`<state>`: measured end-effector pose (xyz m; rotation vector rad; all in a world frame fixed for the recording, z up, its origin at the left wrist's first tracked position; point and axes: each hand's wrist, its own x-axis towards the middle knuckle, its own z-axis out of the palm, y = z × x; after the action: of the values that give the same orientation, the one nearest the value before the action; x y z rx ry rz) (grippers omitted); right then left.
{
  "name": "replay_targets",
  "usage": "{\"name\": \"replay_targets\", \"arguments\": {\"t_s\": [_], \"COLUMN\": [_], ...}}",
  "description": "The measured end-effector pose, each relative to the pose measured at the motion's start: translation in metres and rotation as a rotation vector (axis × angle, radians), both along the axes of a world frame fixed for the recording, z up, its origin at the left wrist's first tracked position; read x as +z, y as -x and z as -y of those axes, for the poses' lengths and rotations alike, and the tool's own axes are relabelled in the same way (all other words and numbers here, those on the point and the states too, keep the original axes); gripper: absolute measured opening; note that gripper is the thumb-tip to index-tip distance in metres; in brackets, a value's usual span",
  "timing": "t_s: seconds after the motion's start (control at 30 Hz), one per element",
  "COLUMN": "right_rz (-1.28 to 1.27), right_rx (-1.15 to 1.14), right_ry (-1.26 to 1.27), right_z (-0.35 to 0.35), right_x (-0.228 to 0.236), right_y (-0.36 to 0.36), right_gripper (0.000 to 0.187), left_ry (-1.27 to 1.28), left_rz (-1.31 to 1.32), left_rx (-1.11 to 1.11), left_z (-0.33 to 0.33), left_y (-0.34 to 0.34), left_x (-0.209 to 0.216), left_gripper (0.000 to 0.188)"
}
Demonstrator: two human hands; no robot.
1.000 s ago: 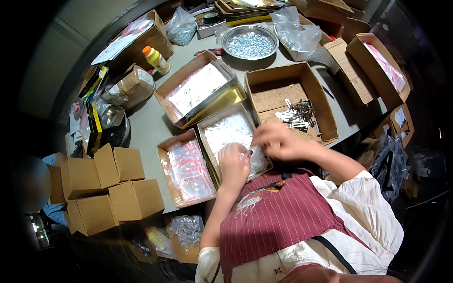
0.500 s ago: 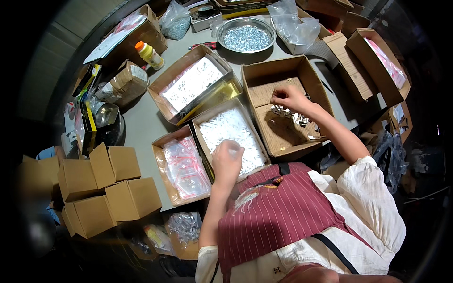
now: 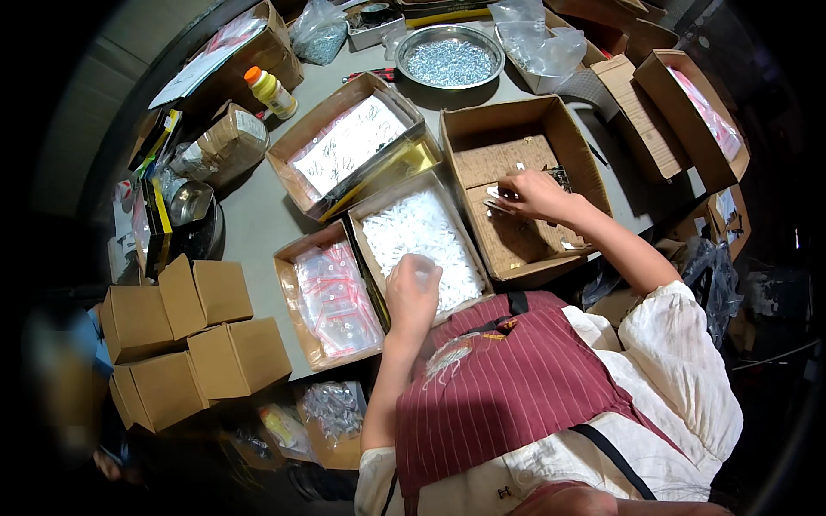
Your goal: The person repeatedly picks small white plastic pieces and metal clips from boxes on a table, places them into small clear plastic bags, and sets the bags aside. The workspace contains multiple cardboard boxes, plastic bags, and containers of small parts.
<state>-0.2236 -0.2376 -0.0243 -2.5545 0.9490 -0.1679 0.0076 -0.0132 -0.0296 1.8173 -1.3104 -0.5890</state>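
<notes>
My left hand point(image 3: 411, 297) is closed around a clear, rounded piece of see-through plastic point(image 3: 424, 270); its exact kind cannot be made out. This hand is over the near end of a box of small white plastic pieces point(image 3: 413, 225). Inside the open brown carton point(image 3: 482, 163) to the right, my right hand point(image 3: 542, 196) is closed on small shiny metal pieces point(image 3: 496, 201) that stick out past its fingertips. More dark metal parts point(image 3: 559, 177) lie beside that hand in the carton, partly hidden by it.
Clear bags with red strips point(image 3: 337, 292) fill a box at the left. Behind stand a carton with a paper sheet point(image 3: 357, 146) and a steel bowl of small metal parts point(image 3: 452, 62). Empty brown boxes point(image 3: 222, 288) are at the far left, near a yellow bottle point(image 3: 272, 93).
My right hand has lowered into the carton and turned downward; the metal pieces that hung below it now stick out at its fingertips. My left hand has hardly moved.
</notes>
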Motion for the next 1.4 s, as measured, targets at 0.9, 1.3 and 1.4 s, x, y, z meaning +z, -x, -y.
{"name": "replay_targets", "arguments": {"t_s": [0.9,1.3,1.4], "right_rz": [-0.343,-0.375,-0.293], "right_rx": [0.259,0.229,0.192], "right_ry": [-0.293,-0.03,-0.034], "right_z": [-0.017,-0.057,-0.057], "right_x": [-0.022,-0.035,-0.047], "right_y": [0.026,0.018,0.02], "right_gripper": [0.02,0.046,0.041], "left_ry": [-0.033,0.006,0.049], "left_rz": [-0.007,-0.056,-0.088], "left_rx": [-0.027,-0.023,-0.022], "left_z": [-0.007,0.0,0.004], "left_y": [0.004,0.015,0.019], "left_x": [-0.006,0.01,0.013], "left_gripper": [0.021,0.017,0.015]}}
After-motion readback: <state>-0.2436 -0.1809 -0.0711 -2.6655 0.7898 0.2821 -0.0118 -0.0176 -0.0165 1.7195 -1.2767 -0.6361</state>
